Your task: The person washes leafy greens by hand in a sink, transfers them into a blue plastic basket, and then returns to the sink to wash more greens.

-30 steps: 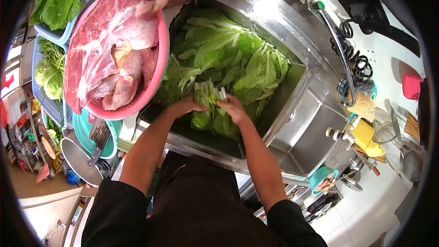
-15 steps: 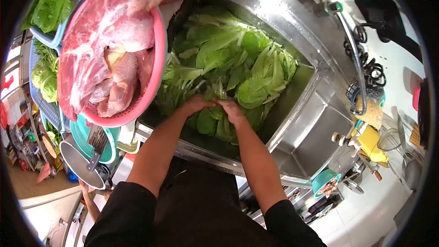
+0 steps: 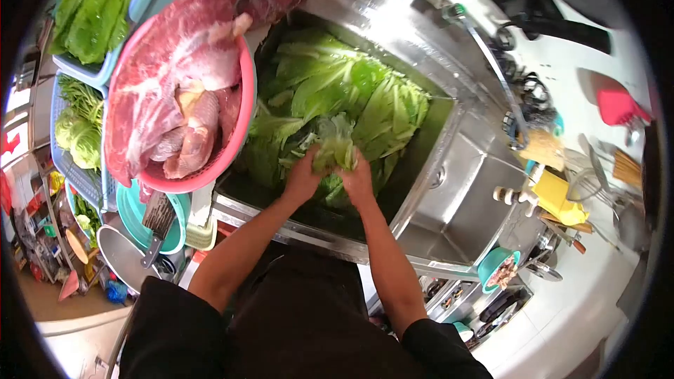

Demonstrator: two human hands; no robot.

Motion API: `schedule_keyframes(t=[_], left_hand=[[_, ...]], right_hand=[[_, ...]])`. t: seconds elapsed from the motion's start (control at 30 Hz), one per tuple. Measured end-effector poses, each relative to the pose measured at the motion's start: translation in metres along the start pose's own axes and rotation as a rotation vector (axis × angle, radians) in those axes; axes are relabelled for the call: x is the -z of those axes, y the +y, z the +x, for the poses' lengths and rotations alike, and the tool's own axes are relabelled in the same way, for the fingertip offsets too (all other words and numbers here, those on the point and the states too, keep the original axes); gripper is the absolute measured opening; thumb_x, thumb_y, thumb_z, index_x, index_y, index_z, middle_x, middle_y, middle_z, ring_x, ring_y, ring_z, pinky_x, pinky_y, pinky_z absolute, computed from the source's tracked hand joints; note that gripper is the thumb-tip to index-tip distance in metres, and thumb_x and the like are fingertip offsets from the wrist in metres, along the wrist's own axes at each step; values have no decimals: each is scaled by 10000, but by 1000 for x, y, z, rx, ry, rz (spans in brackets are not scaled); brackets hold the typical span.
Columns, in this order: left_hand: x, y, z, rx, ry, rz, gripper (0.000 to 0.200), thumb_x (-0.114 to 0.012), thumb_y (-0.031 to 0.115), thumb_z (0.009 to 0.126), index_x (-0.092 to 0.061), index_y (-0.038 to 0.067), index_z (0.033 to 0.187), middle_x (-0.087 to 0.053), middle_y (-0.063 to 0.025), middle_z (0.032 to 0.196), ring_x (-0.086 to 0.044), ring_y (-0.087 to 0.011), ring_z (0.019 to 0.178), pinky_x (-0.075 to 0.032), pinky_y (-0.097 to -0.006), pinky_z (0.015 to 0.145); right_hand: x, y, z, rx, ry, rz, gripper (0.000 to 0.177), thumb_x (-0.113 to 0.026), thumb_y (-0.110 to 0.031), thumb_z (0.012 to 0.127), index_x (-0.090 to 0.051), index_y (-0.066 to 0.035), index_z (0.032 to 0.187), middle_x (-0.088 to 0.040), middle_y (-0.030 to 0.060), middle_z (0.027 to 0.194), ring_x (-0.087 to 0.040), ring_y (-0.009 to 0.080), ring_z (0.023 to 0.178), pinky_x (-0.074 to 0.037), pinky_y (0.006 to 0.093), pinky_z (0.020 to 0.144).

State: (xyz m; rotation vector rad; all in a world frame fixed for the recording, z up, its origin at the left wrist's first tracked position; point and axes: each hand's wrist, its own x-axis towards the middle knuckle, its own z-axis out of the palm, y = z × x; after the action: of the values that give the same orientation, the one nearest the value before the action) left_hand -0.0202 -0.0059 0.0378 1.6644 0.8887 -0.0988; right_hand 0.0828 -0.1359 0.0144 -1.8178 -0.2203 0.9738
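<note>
Green leafy lettuce fills a large metal sink basin of water, many leaves floating at the surface. My left hand and my right hand are over the near part of the basin. Between them is a bunch of lettuce leaves, slightly blurred, with pale stem ends upward. The fingers of both hands are curled around this bunch from either side, partly hidden by the leaves.
Left of the basin stands a pink basket of raw meat. A cleaver rests by a teal basin. Blue baskets hold more greens. At right are a second sink basin, a faucet and a yellow bottle.
My hands have drawn apart a little, and the bunch of leaves now shows raised between them. The camera view has shifted slightly. A person's hand at lower left is no longer visible.
</note>
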Motion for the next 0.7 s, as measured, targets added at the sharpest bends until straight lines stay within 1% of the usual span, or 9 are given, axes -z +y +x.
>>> schedule_keyframes(t=[0.07, 0.2, 0.27, 0.33, 0.4, 0.47, 0.57, 0.63, 0.7], left_hand=[[17, 45, -28, -168, 22, -21, 507, -689, 70, 827, -499, 44, 1297, -649, -213, 1105, -626, -382, 1054, -496, -414, 855], [44, 116, -62, -419, 25, 28, 506, -676, -65, 732, -531, 59, 1200, -643, -206, 1030, -622, -416, 993, -507, -403, 798], [61, 161, -80, -555, 49, 44, 485, -658, -48, 727, -547, 72, 1184, -649, -210, 993, -625, -422, 944, -511, -431, 760], [81, 213, -100, -587, 26, 90, 459, -659, -28, 734, -552, 66, 1170, -653, -209, 968, -625, -424, 912, -509, -449, 737], [93, 251, -118, -707, 83, 133, 471, -662, -9, 715, -554, 62, 1167, -653, -203, 931, -623, -425, 873, -504, -465, 715], [107, 288, -143, -822, 125, 219, 483, -662, -16, 698, -556, 58, 1163, -651, -199, 921, -622, -424, 866, -506, -460, 715], [119, 334, -186, -999, 171, 249, 479, -664, -24, 673, -564, 47, 1136, -648, -186, 933, -620, -432, 852, -509, -452, 728], [115, 334, -195, -1135, 200, 211, 452, -669, -18, 675, -576, 36, 1114, -645, -183, 971, -615, -431, 893, -511, -443, 746], [96, 296, -176, -968, 255, 167, 431, -683, 5, 712, -587, 38, 1131, -652, -178, 1022, -613, -417, 959, -515, -430, 767]], right_hand=[[10, -63, -30, 23, 24, 62, 470, -661, 20, 851, -537, 11, 1304, -643, 69, 1178, -598, 148, 1057, -453, 271, 942], [36, -163, -84, 282, -114, 471, 413, -677, 11, 866, -566, -14, 1264, -647, 36, 1140, -577, 85, 1035, -454, 262, 936], [49, -201, -105, 415, -6, 221, 381, -683, 27, 854, -582, -16, 1219, -650, 20, 1105, -585, 84, 1009, -464, 259, 914], [62, -249, -131, 426, 67, 112, 367, -669, 60, 841, -589, -27, 1189, -646, 7, 1056, -584, 88, 973, -478, 255, 869], [74, -284, -152, 595, 90, 71, 369, -660, 72, 836, -585, -16, 1186, -642, 28, 1041, -588, 109, 967, -481, 259, 858], [86, -322, -178, 779, 152, -55, 397, -676, 87, 784, -594, -5, 1161, -647, 107, 1073, -624, 210, 989, -494, 294, 859], [97, -353, -207, 1084, 178, -73, 426, -696, 64, 759, -591, -2, 1166, -649, 141, 1112, -634, 261, 1013, -490, 316, 894], [98, -362, -228, 1184, 202, -114, 434, -701, 42, 761, -585, 1, 1178, -649, 158, 1129, -637, 272, 1027, -485, 325, 916], [88, -320, -196, 1071, 208, -136, 425, -703, 12, 788, -580, -3, 1195, -656, 157, 1130, -637, 284, 1044, -479, 334, 935]])
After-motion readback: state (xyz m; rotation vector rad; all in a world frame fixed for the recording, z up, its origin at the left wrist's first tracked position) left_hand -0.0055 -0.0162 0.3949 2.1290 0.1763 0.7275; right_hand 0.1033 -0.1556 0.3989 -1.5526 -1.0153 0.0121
